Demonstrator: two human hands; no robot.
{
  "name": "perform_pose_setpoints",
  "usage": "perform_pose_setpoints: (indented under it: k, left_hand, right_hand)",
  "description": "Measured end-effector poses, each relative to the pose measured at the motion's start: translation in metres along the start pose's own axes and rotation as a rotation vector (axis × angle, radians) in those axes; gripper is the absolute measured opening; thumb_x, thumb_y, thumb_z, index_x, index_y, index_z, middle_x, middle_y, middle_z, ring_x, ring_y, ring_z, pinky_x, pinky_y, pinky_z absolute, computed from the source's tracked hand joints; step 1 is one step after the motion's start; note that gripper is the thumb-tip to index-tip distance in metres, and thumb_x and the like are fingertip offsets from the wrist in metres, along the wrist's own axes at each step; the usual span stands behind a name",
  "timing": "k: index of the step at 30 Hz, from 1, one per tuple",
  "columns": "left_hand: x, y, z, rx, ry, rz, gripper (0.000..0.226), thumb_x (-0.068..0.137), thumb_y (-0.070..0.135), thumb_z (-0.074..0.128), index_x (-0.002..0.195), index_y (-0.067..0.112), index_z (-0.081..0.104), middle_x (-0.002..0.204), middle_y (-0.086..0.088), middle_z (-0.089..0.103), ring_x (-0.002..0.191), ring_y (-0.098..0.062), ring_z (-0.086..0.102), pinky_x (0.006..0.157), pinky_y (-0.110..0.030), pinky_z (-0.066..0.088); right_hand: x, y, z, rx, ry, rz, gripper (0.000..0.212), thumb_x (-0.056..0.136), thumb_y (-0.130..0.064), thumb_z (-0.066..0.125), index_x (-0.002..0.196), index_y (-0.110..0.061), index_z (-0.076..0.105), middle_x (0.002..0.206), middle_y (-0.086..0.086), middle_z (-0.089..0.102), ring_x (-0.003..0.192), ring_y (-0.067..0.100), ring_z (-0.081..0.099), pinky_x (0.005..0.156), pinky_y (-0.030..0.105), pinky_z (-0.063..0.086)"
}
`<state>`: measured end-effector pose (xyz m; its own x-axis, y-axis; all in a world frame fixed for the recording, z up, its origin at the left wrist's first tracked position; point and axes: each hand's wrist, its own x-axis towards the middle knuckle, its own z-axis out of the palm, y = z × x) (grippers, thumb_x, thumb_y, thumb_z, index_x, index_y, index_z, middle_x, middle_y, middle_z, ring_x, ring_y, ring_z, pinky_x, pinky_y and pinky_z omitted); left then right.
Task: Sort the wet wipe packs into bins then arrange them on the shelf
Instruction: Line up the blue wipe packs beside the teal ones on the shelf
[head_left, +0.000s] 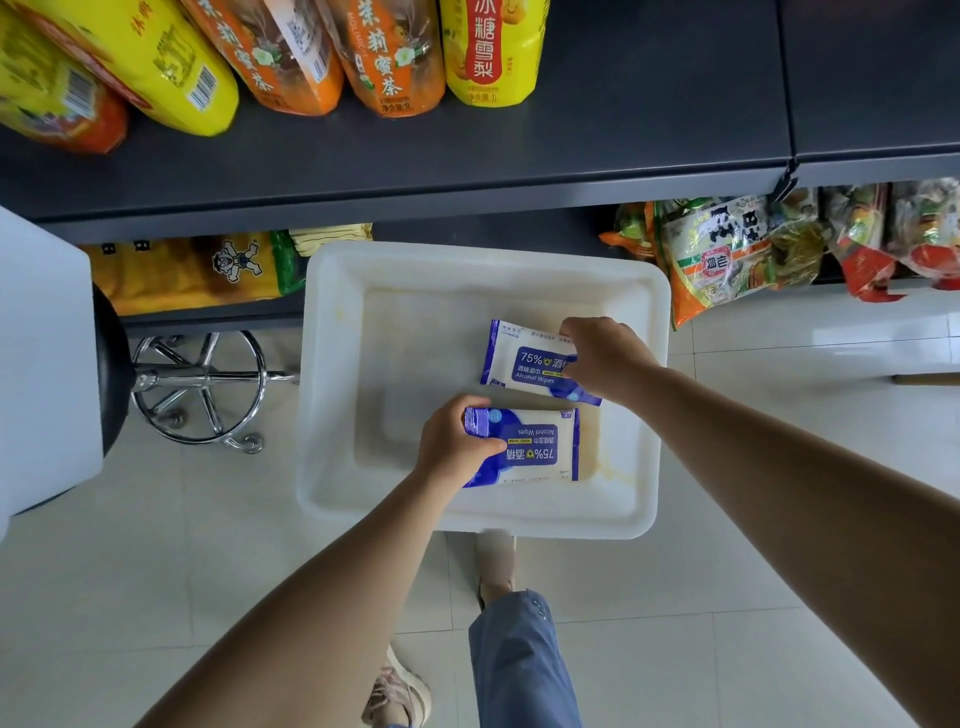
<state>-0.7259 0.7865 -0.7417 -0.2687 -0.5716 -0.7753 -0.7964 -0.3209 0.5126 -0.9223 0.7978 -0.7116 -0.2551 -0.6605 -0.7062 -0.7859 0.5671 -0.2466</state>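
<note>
A white plastic bin (332, 374) stands on the tiled floor below a dark shelf (597, 140). Two blue-and-white alcohol wipe packs are inside it. My left hand (452, 441) grips the left end of the nearer wipe pack (535, 447), whose print reads upside down to me. My right hand (605, 358) grips the right end of the farther wipe pack (519, 358), fingers curled over its edge. Both packs sit low in the bin's right half, close to each other.
Yellow and orange drink bottles (384, 52) lie at the shelf's left; its right part is bare. Snack bags (727, 249) fill the lower shelf. A chrome stool base (202, 389) and a white box (41, 364) stand at left. My feet (400, 696) are near the bin.
</note>
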Motion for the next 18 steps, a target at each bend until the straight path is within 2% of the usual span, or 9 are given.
perform_pose_setpoints:
  k: [5,9,12,16,18]
  left_hand:
    - [0.006,0.0,-0.007,0.195,0.002,0.093,0.041,0.075,0.014,0.077,0.111,0.012,0.059,0.112,-0.003,0.064,0.094,-0.013,0.058,0.072,-0.024,0.047]
    - [0.009,0.001,-0.02,0.286,0.034,0.153,0.029,0.076,0.015,0.075,0.1,0.013,0.058,0.101,0.001,0.064,0.089,-0.015,0.059,0.069,-0.025,0.047]
    - [0.014,-0.002,-0.039,0.408,0.038,0.143,0.024,0.073,0.014,0.075,0.088,0.017,0.056,0.097,-0.002,0.065,0.087,-0.019,0.06,0.068,-0.028,0.046]
    - [0.02,-0.003,-0.057,0.459,-0.15,0.136,0.042,0.072,0.009,0.077,0.11,0.016,0.061,0.113,0.0,0.064,0.098,-0.016,0.06,0.08,-0.03,0.051]
    - [0.021,0.003,-0.059,0.521,-0.223,0.148,0.039,0.075,0.009,0.074,0.112,0.014,0.063,0.111,0.0,0.064,0.096,-0.016,0.059,0.079,-0.028,0.049]
  right_hand:
    - [-0.002,0.0,-0.002,0.023,0.005,-0.006,0.042,0.084,-0.025,0.069,0.12,-0.014,0.051,0.12,0.008,0.061,0.102,0.023,0.059,0.072,0.031,0.049]
    - [-0.001,0.002,-0.005,0.019,0.047,-0.013,0.033,0.084,-0.022,0.068,0.114,-0.015,0.054,0.115,0.009,0.062,0.094,0.023,0.058,0.069,0.032,0.049]
    - [-0.002,0.002,-0.004,0.044,0.075,-0.009,0.031,0.085,-0.02,0.066,0.113,-0.015,0.054,0.113,0.009,0.062,0.086,0.019,0.053,0.065,0.032,0.046]
    - [-0.004,0.002,0.0,0.04,0.084,-0.012,0.034,0.084,-0.02,0.067,0.115,-0.015,0.054,0.114,0.01,0.062,0.089,0.021,0.057,0.065,0.032,0.047]
    - [-0.004,0.002,0.0,0.046,0.087,-0.013,0.032,0.083,-0.017,0.066,0.113,-0.015,0.054,0.113,0.01,0.063,0.089,0.023,0.057,0.064,0.032,0.046]
